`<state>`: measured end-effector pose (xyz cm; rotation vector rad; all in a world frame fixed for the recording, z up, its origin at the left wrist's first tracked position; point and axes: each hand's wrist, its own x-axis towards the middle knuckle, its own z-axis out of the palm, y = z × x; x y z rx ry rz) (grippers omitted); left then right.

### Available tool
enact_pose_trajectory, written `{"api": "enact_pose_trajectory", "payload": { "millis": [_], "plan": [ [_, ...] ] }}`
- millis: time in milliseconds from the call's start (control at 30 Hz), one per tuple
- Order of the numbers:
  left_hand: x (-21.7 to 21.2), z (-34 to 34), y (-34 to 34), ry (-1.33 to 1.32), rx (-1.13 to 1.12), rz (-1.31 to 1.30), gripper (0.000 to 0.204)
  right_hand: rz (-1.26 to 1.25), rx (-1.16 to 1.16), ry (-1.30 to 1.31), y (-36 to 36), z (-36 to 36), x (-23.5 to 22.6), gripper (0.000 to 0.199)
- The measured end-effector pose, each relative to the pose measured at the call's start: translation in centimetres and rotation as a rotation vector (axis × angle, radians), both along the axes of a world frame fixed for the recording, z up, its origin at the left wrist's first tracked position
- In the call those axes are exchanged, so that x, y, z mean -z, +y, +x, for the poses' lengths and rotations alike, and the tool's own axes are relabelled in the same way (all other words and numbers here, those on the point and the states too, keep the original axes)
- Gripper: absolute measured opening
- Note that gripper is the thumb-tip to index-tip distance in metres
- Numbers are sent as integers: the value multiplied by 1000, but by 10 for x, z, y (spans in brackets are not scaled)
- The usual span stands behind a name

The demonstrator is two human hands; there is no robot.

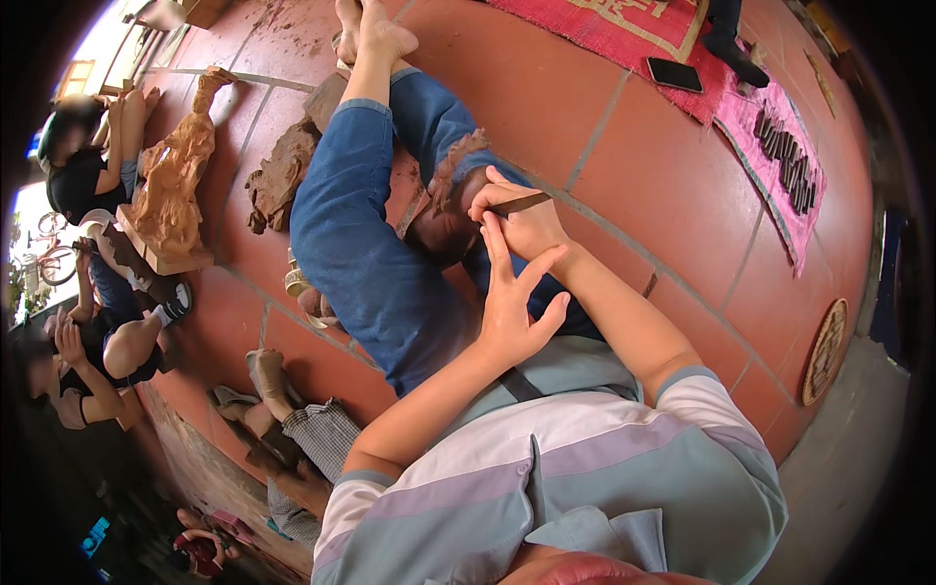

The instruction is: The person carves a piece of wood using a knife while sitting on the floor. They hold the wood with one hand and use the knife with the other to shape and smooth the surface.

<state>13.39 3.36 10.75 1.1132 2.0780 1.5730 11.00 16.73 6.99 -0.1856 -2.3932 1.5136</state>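
My right hand [529, 223] is closed around a thin, dark, flat strip [520, 203]; whether it is a blade or an abrasive strip I cannot tell. Just below it, my left hand [514, 310] is stretched out with thumb and fingers spread. Its longest fingertips reach up to my right hand, and nothing shows in its grasp. A dark reddish-brown wood carving [444, 232] with a rough, knobbly upper end rests between my legs. My right hand partly covers its right side, so I cannot tell whether they touch.
On the tiled floor [682, 175], rough wood chunks [283, 178] lie left of my legs. A large wood carving [178, 180] stands farther left, near seated people. At the right are a phone [674, 74], a pink cloth [746, 125] bearing several dark tools [786, 161], and a round woven tray [826, 352].
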Motion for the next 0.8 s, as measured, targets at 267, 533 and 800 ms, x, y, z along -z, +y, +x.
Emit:
{"api": "enact_pose_trajectory", "payload": {
  "millis": [267,533,800],
  "plan": [
    [-7,-22,1,-52,120,59,42,80,159,261,6,-4,-3,10],
    [-9,-29,13,-96,89,96,41,-198,178,16,9,-9,-19,8],
    [-6,-24,10,-13,76,84,41,-487,93,-239,4,-10,-25,6]
  ]
}}
